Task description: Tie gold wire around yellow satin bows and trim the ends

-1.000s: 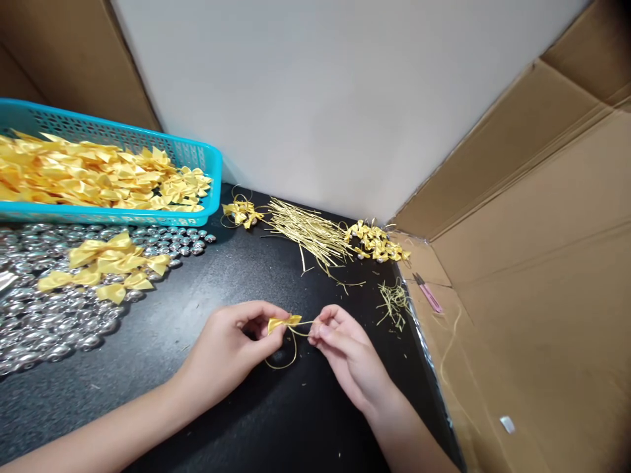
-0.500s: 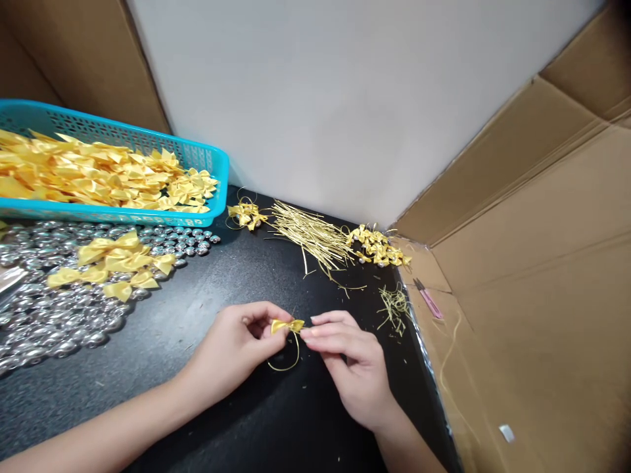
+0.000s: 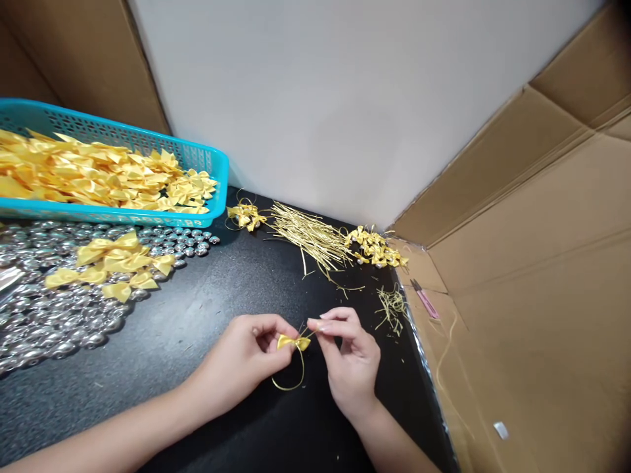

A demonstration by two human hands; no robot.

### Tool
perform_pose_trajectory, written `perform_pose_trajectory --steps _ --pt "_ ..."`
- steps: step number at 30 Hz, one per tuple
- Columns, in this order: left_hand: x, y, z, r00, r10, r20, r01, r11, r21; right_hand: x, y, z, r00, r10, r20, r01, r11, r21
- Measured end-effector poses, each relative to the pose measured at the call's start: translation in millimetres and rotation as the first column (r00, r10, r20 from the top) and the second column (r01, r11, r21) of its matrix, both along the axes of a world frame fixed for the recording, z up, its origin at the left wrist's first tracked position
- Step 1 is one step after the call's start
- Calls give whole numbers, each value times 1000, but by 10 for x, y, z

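Observation:
My left hand (image 3: 256, 351) pinches a small yellow ribbon bow (image 3: 286, 341) between thumb and fingers, just above the black tabletop (image 3: 236, 289). A loop of gold cord (image 3: 288, 389) hangs below the bow, and thin cord ends (image 3: 306, 330) stick out at its upper right. With thumb and forefinger together, my right hand (image 3: 348, 358) grips a cord end just right of the bow. The bow's left part is partly covered by my left fingers.
A blue basket (image 3: 223, 187) of yellow bows stands back left. Before it lie silver beads (image 3: 73, 328) with loose bows (image 3: 123, 263) on top. Gold cord lengths (image 3: 310, 236), finished bows (image 3: 377, 248), cord scraps (image 3: 392, 307) and pink snips (image 3: 424, 301) lie toward the right.
The bow and my left hand have shifted slightly down and right. My right fingers have drawn up and away from the bow's edge, closing on a cord end.

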State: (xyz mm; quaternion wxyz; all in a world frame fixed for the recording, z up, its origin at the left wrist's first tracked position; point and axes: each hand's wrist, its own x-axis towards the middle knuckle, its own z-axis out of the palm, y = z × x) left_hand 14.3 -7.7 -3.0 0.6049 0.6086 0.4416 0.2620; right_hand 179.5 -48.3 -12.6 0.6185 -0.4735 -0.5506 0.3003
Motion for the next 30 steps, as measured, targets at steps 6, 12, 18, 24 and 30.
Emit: perform_pose_trajectory --steps 6,12,18,24,30 --pt "-8 -14 2 999 -27 -27 28 999 29 -6 19 110 941 159 -300 -208 968 -140" --pt "-24 -32 -16 997 -73 -40 75 996 57 61 125 80 818 19 -574 -285 881 -377" --pt "-25 63 11 994 103 21 -104 994 40 143 102 164 804 91 -588 -418 790 -449" --pt "-25 82 -17 989 151 1 -151 988 17 97 -77 319 938 345 25 -319 892 -320" --pt "-11 17 -40 998 39 -58 -33 995 98 88 -111 280 937 314 156 -279 937 -208"
